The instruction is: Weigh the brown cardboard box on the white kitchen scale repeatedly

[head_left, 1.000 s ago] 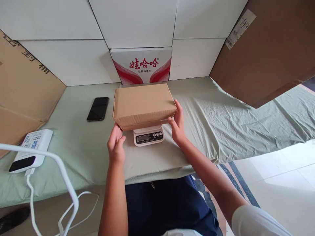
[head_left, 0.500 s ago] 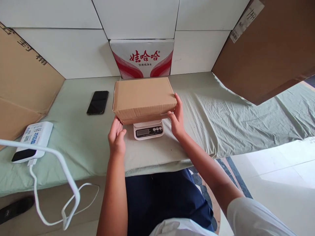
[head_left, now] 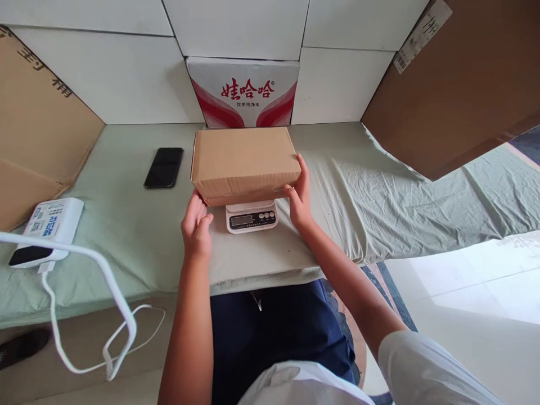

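Observation:
A closed brown cardboard box (head_left: 247, 157) sits on or just over a small white kitchen scale (head_left: 252, 218); its underside hides most of the scale, so I cannot tell if they touch. The scale's front panel shows a grey display and several round buttons. My left hand (head_left: 197, 225) supports the box's lower left front corner, fingertips hidden beneath it and thumb held apart. At the right end, my right hand (head_left: 300, 197) grips the box with fingers along its side and thumb at the front edge.
A black phone (head_left: 163, 167) lies on the green cloth (head_left: 126, 225) to the left. Farther left is a white power bank-like device (head_left: 50, 228) with a white cable (head_left: 112, 281). Behind stands a white-and-red carton (head_left: 247, 93); large cardboard panels (head_left: 447, 84) flank both sides.
The camera's view has shifted slightly, moving the scene up and a little left. Both hands keep their hold on the box, which stays in nearly the same place above the scale.

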Motion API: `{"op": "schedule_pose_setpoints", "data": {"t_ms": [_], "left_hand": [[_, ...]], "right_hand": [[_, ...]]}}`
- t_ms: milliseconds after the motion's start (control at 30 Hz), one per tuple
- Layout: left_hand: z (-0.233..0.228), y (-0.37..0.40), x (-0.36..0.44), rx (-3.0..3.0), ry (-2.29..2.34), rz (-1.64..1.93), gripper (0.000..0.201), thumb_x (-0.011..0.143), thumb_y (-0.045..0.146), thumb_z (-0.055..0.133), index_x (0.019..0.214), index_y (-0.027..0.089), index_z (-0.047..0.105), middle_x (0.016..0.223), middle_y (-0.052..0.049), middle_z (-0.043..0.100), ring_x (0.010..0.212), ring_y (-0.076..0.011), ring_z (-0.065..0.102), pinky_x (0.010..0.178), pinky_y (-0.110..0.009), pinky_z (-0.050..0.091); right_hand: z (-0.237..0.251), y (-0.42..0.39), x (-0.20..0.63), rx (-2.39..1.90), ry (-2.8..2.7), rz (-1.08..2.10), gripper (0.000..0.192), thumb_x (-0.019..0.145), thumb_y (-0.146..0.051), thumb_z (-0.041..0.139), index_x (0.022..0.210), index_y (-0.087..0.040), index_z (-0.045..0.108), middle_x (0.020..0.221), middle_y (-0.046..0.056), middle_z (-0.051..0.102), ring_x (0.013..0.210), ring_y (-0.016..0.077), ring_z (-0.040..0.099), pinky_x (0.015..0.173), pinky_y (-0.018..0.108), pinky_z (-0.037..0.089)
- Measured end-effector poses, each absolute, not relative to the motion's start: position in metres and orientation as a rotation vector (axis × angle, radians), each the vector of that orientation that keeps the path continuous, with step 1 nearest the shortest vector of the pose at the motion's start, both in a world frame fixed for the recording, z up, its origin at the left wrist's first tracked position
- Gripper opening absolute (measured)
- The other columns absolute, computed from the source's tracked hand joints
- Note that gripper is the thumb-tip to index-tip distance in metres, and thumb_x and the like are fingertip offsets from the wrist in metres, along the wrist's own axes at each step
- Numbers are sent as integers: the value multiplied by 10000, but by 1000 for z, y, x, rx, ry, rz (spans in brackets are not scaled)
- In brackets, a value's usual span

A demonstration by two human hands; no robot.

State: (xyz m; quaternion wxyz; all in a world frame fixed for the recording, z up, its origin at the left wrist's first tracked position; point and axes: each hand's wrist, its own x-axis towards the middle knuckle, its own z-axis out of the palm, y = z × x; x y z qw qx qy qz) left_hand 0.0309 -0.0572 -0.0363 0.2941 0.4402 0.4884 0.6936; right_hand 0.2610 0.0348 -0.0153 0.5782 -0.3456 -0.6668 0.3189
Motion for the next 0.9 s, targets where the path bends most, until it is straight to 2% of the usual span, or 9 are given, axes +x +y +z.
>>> {"op": "schedule_pose_setpoints", "data": {"t_ms": [400, 667, 900], "left_hand": [[-40, -56, 31, 1158, 1329, 1825, 770, 739, 234, 649, 1497, 185, 519, 1559, -124, 501, 1487, -339, 389, 1232, -480, 298], [-41, -56, 30, 1178, 1305, 1832, 778, 737, 224, 635, 1504, 184, 509, 1563, -121, 496, 1493, -328, 381, 1232, -468, 304], [-43, -55, 31, 1146, 1324, 1828, 741, 742, 220, 637, 1476, 165, 542, 1515, -148, 546, 1476, -341, 405, 1228, -489, 305]], "right_hand": [[-17, 38, 263, -831, -1614, 692, 759, 941, -657, 411, 1590, -324, 201, 1684, 45, 258, 1553, 299, 276, 1232, 543, 337], [-21, 45, 264, -775, -1584, 751, 817, 911, -702, 449, 1587, -306, 216, 1683, 68, 259, 1551, 315, 273, 1256, 561, 281], [-30, 48, 264, -754, -1562, 760, 801, 922, -637, 495, 1598, -309, 217, 1684, 64, 266, 1550, 307, 285, 1251, 557, 293]]}}
